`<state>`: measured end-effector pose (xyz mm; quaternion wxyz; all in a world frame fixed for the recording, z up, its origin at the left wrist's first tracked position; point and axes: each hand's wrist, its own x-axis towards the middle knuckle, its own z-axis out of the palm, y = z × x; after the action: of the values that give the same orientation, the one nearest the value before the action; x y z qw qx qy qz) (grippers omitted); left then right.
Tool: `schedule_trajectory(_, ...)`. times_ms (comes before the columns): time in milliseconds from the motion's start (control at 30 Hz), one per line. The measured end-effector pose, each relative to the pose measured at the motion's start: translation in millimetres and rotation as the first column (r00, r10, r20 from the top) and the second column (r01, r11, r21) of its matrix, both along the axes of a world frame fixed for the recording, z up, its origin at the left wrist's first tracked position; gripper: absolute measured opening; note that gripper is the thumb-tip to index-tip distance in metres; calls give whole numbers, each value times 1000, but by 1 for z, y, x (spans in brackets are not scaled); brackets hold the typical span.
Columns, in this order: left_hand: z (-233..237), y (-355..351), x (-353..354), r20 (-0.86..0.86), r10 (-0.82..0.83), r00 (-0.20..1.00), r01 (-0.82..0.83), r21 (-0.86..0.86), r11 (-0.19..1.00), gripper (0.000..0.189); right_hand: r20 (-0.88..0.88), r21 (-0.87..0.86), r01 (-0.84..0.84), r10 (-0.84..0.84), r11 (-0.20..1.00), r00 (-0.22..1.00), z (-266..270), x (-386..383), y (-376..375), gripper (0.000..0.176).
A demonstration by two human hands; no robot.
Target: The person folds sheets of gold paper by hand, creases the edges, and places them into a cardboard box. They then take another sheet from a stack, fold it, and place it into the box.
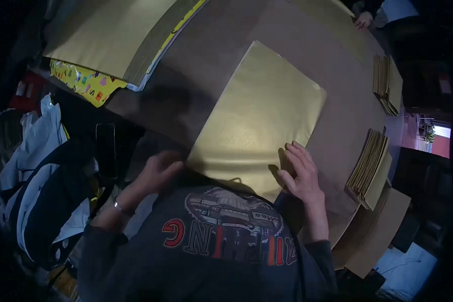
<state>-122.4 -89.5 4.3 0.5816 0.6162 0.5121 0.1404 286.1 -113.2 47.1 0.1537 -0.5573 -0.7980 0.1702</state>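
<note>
A large gold-coloured sheet of paper or thin card (259, 110) lies slanted on the table, its near edge reaching up against my shirt. A soft crease runs across its lower part. My right hand (301, 173) rests at its right edge, fingers stretched out and thumb apart, casting a shadow on the gold surface. Just off the sheet's lower left corner is my left hand (158, 173), slightly blurred, fingers loosely apart and nothing between them.
A stack of large gold sheets (105, 35) lies at the upper left over yellow printed paper (85, 83). Two bundles of folded gold-brown pieces (370, 168) (386, 83) stand along the right. Below is a cardboard box (375, 234). Another person's hand (363, 20) shows at the far edge.
</note>
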Motion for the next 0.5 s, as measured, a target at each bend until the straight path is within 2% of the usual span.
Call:
schedule_trajectory(33,-3,-5,5,144,236,961,-198,-240,950,37,-12,-25,-11,10,1000,1000,-3,-4,-7,49)
schedule_trajectory(67,0,-7,13,130,248,960,-209,-257,943,37,-31,0,-24,24,1000,999,-6,-7,-13,49)
schedule_trajectory(133,6,-4,30,291,497,817,-297,-526,797,42,-57,0,-51,51,999,997,-4,-17,-20,50)
schedule_trajectory(167,3,-1,32,286,502,816,-302,-530,792,42,-65,-19,-65,64,998,996,-1,-26,-19,51)
schedule_trajectory(233,-1,8,36,354,268,896,-19,-572,820,35,-118,-48,-113,107,992,987,4,-42,-18,55)
schedule_trajectory(300,14,12,40,378,217,900,35,-559,828,32,-124,-28,-149,144,989,982,14,-59,-14,61)
schedule_trajectory(367,32,17,50,408,155,900,102,-541,835,31,-139,24,-112,114,993,984,29,-80,-9,65)
schedule_trajectory(433,49,21,69,481,45,875,148,-356,923,25,-98,107,-121,132,987,986,48,-97,2,76)
schedule_trajectory(467,56,25,84,489,33,871,157,-342,927,25,-106,142,-111,127,984,986,57,-105,7,80)
schedule_trajectory(500,64,28,103,594,58,802,124,-261,957,23,-90,162,-102,118,981,989,65,-109,10,82)
